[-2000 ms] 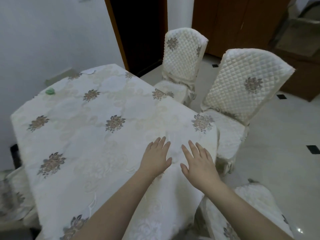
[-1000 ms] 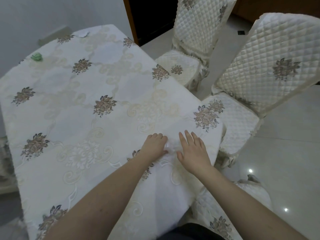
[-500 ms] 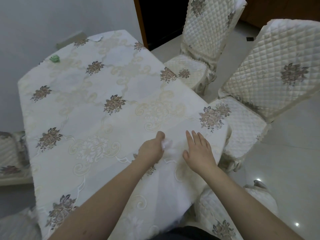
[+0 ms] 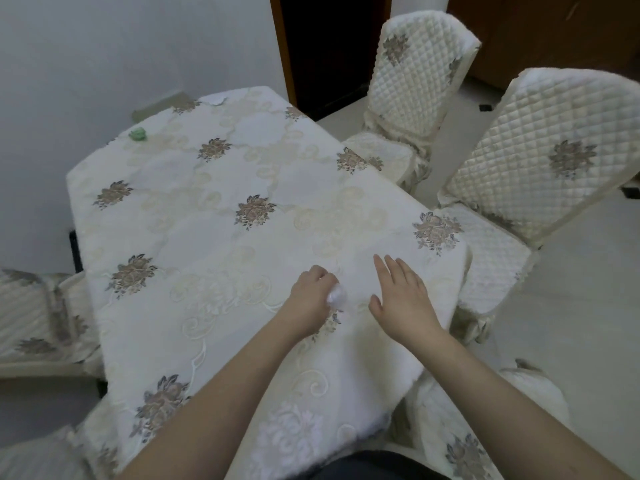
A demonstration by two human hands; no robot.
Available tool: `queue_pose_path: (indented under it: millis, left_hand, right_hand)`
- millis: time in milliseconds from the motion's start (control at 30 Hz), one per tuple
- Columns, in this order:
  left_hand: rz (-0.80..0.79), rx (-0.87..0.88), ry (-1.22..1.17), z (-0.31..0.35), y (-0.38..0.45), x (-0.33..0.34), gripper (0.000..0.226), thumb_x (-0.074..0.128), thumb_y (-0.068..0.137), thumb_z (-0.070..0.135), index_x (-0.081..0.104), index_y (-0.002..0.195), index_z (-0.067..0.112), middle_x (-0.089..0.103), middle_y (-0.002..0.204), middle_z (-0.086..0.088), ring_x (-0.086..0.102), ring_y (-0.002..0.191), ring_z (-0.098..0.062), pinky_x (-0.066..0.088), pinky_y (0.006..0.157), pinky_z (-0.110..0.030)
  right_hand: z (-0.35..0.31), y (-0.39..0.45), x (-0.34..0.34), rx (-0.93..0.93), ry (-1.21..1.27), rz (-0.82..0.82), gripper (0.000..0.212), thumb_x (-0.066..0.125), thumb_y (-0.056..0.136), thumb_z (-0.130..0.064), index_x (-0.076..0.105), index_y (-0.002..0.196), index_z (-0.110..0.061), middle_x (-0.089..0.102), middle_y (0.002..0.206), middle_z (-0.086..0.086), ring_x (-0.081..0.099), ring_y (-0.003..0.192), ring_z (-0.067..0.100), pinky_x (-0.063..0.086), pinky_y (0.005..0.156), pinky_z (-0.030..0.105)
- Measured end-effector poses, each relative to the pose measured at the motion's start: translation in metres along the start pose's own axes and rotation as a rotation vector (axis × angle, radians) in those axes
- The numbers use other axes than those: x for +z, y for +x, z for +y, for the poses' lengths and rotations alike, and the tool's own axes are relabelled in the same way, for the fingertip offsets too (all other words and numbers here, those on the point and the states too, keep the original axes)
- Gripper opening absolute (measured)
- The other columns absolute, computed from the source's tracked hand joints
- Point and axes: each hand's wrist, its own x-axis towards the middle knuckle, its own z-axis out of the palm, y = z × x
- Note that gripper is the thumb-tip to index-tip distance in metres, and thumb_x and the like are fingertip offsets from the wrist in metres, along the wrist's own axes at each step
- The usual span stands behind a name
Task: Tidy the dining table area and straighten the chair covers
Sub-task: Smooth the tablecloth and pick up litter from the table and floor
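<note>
Now that the left hand (image 4: 311, 292) has closed around a small white wad (image 4: 336, 296) off the tablecloth (image 4: 214, 216), the worktop clearing advances; the right hand (image 4: 401, 296) rests flat, fingers straight, beside it.

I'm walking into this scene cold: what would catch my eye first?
The floral tablecloth fills the middle, where the left hand pinches a small white wad and the right hand lies flat beside it. Two quilted chair covers stand at the right, and a small green object sits at the far left corner.
</note>
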Motion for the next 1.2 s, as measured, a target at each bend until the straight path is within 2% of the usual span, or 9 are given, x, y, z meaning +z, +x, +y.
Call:
queue_pose_path:
  millis: [267, 400, 500, 633, 733, 833, 933, 1033, 1200]
  left_hand:
    - [0.147, 0.233, 0.154, -0.015, -0.074, -0.02, 0.067, 0.071, 0.063, 0.067, 0.059, 0.105, 0.016, 0.054, 0.107, -0.001, 0.047, 0.093, -0.023, 0.039, 0.077, -0.037]
    - [0.157, 0.284, 0.053, -0.006, -0.108, -0.026, 0.037, 0.069, 0.079, 0.042, 0.062, 0.097, 0.01, 0.064, 0.101, -0.009, 0.058, 0.094, -0.029, 0.045, 0.076, -0.038]
    - [0.085, 0.257, 0.062, 0.014, -0.129, -0.028, 0.012, 0.051, 0.088, 0.022, 0.05, 0.081, 0.011, 0.061, 0.089, -0.014, 0.057, 0.086, -0.033, 0.042, 0.069, -0.038]
    - [-0.032, 0.373, 0.064, 0.044, -0.15, -0.031, 0.013, 0.044, 0.088, 0.008, 0.034, 0.087, 0.016, 0.046, 0.079, -0.003, 0.053, 0.079, -0.031, 0.034, 0.061, -0.039]
    - [-0.001, 0.522, 0.064, 0.076, -0.166, -0.03, 0.028, 0.042, 0.083, 0.0, 0.037, 0.105, 0.018, 0.049, 0.086, -0.003, 0.052, 0.075, -0.033, 0.031, 0.057, -0.038]
    - [0.003, 0.647, 0.143, 0.11, -0.178, -0.022, 0.042, 0.046, 0.085, 0.003, 0.045, 0.122, 0.023, 0.055, 0.099, -0.002, 0.055, 0.078, -0.032, 0.033, 0.056, -0.036]
    - [0.039, 0.78, 0.158, 0.152, -0.191, -0.009, 0.021, 0.062, 0.087, 0.03, 0.054, 0.102, 0.018, 0.057, 0.085, -0.004, 0.057, 0.075, -0.031, 0.033, 0.054, -0.034]
    - [0.081, 0.939, 0.154, 0.201, -0.213, 0.011, 0.044, 0.057, 0.082, 0.064, 0.054, 0.087, 0.021, 0.059, 0.076, 0.004, 0.056, 0.067, -0.019, 0.031, 0.051, -0.029]
    - [0.112, 1.077, 0.069, 0.292, -0.275, 0.056, 0.052, 0.041, 0.085, 0.067, 0.047, 0.062, 0.021, 0.039, 0.058, 0.008, 0.041, 0.048, -0.014, 0.028, 0.042, -0.025]
  right_hand:
    - [-0.056, -0.075, -0.002, 0.168, 0.029, 0.111, 0.07, 0.043, 0.094, -0.034, 0.007, 0.152, -0.018, 0.015, 0.159, 0.007, 0.008, 0.146, 0.025, 0.012, 0.116, 0.04]
    - [-0.079, -0.121, -0.005, 0.256, 0.027, 0.131, 0.07, 0.041, 0.095, -0.035, 0.006, 0.152, -0.019, 0.013, 0.159, 0.006, 0.006, 0.146, 0.023, 0.01, 0.116, 0.04]
    - [-0.091, -0.156, -0.014, 0.309, 0.03, 0.17, 0.069, 0.042, 0.095, -0.034, 0.007, 0.152, -0.019, 0.013, 0.159, 0.006, 0.006, 0.146, 0.023, 0.009, 0.116, 0.039]
    - [-0.087, -0.198, -0.028, 0.394, 0.017, 0.229, 0.069, 0.044, 0.094, -0.034, 0.01, 0.152, -0.019, 0.016, 0.158, 0.006, 0.009, 0.146, 0.024, 0.012, 0.116, 0.04]
    - [-0.077, -0.23, -0.039, 0.486, -0.005, 0.26, 0.068, 0.044, 0.094, -0.034, 0.012, 0.152, -0.018, 0.018, 0.158, 0.006, 0.012, 0.145, 0.024, 0.015, 0.116, 0.042]
    - [-0.064, -0.269, -0.047, 0.557, -0.057, 0.307, 0.066, 0.046, 0.093, -0.034, 0.018, 0.15, -0.016, 0.024, 0.155, 0.008, 0.019, 0.143, 0.027, 0.017, 0.114, 0.042]
    - [-0.049, -0.316, -0.05, 0.671, -0.126, 0.374, 0.062, 0.049, 0.092, -0.033, 0.028, 0.147, -0.014, 0.032, 0.152, 0.01, 0.025, 0.141, 0.029, 0.02, 0.113, 0.043]
    - [-0.028, -0.376, -0.055, 0.825, -0.128, 0.389, 0.063, 0.043, 0.095, -0.038, 0.021, 0.15, -0.018, 0.023, 0.157, 0.007, 0.018, 0.144, 0.026, 0.015, 0.115, 0.041]
    - [0.003, -0.501, -0.06, 1.035, -0.091, 0.423, 0.064, 0.038, 0.096, -0.043, 0.013, 0.151, -0.023, 0.014, 0.159, 0.004, 0.011, 0.146, 0.024, 0.012, 0.116, 0.04]
